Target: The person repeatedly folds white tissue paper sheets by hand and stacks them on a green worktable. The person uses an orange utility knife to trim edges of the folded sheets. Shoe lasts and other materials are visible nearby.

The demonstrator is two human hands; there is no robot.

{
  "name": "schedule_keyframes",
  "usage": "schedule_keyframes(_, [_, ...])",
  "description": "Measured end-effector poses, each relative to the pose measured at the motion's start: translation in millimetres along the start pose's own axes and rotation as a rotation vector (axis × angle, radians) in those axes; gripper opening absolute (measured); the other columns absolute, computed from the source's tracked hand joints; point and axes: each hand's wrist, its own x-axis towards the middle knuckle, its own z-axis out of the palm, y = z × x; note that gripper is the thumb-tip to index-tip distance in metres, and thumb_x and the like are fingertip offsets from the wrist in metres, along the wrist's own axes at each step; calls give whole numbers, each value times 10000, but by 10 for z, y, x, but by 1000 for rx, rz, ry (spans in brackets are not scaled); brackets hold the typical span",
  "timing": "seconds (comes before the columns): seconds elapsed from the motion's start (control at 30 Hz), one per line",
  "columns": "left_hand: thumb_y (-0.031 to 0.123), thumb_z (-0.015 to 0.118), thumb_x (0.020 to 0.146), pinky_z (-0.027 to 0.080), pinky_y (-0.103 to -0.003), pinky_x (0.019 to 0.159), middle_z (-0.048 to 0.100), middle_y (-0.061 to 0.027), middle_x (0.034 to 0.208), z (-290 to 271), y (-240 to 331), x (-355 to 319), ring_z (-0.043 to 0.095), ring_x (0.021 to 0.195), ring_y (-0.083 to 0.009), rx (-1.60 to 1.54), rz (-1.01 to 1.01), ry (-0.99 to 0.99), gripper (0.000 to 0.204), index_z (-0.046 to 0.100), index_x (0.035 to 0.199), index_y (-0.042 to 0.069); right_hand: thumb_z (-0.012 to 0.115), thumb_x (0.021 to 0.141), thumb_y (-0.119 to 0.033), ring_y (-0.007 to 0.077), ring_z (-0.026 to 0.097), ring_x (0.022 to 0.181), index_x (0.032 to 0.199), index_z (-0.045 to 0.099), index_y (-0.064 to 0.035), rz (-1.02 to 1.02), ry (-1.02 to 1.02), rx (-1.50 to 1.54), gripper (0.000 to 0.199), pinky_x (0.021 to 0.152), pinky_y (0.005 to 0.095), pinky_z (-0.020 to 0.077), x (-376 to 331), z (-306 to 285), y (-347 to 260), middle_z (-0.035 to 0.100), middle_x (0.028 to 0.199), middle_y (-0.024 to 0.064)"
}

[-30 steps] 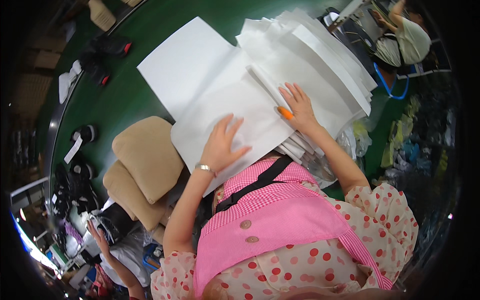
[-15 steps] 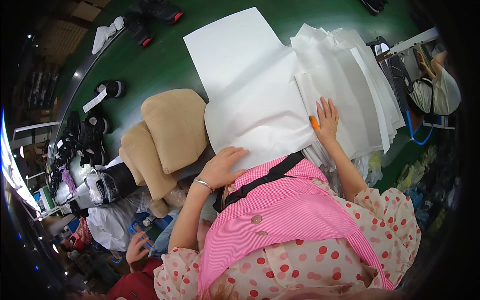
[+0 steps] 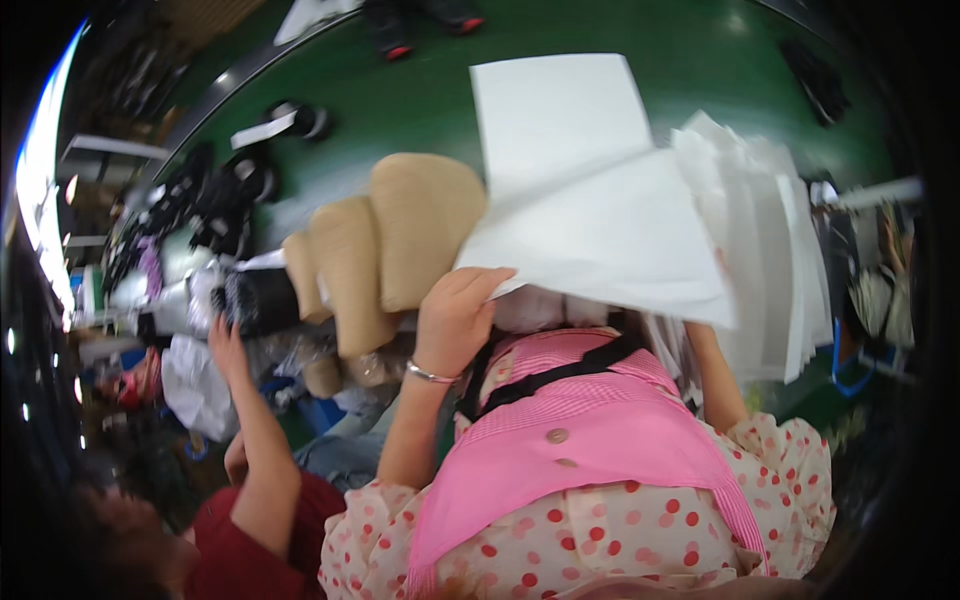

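A large white paper sheet (image 3: 610, 235) is lifted off the table at its near edge in front of me. My left hand (image 3: 455, 315), with a bracelet at the wrist, pinches its near left corner. My right forearm (image 3: 715, 380) reaches up to the sheet's near right corner, where the paper and blur hide most of that hand. Beyond the raised part, more white paper (image 3: 560, 110) lies flat; I cannot tell whether it is the same sheet. A fanned stack of white sheets (image 3: 765, 250) sits to the right.
Tan padded forms (image 3: 425, 230) lie left of the paper on the green table (image 3: 700, 60). Black shoes (image 3: 300, 118) are scattered farther left and at the back. A co-worker in a red top (image 3: 265, 540) sits at my left, one arm (image 3: 262, 430) raised.
The sheet's near edge has come up off the table. My left hand has gone from lying flat to pinching its corner. The co-worker's arm has reached up. The whole view has shifted.
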Motion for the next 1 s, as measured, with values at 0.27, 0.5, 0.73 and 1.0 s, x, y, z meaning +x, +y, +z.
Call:
schedule_keyframes(0.27, [-131, 569, 617, 511, -329, 698, 651, -97, 895, -118, 232, -306, 629, 809, -265, -168, 58, 198, 457, 679, 1008, 76, 562, 912, -250, 329, 381, 1301, 1212, 553, 12, -251, -22, -325, 399, 1056, 451, 300, 10, -78, -62, 475, 1379, 121])
schedule_keyframes(0.5, [-103, 613, 621, 510, -326, 687, 644, -59, 867, -34, 208, -517, 621, 795, -250, -109, 35, 309, 388, 684, 950, 90, 539, 945, -283, 306, 357, 1331, 1382, 412, -37, -208, -120, 101, 517, 1090, 427, 265, 350, -359, -105, 427, 1415, 144])
schedule_keyframes(0.73, [-65, 631, 644, 505, -333, 703, 638, -57, 846, -72, 147, -583, 616, 793, -247, -86, 35, 277, 313, 677, 913, 87, 512, 962, -288, 246, 369, 1330, 1413, 364, -5, -70, -18, 819, 553, 1104, 364, 249, 1120, -1195, -1495, 424, 1419, 143])
schedule_keyframes(1.0, [89, 659, 756, 492, -361, 779, 640, -109, 915, -16, -57, -606, 604, 891, -290, -44, -128, 110, 181, 664, 931, 44, 518, 931, -176, 142, 582, 925, 1176, 576, 18, -246, -251, 936, 318, 834, 273, 456, 1312, -1246, -1669, 617, 1143, 98])
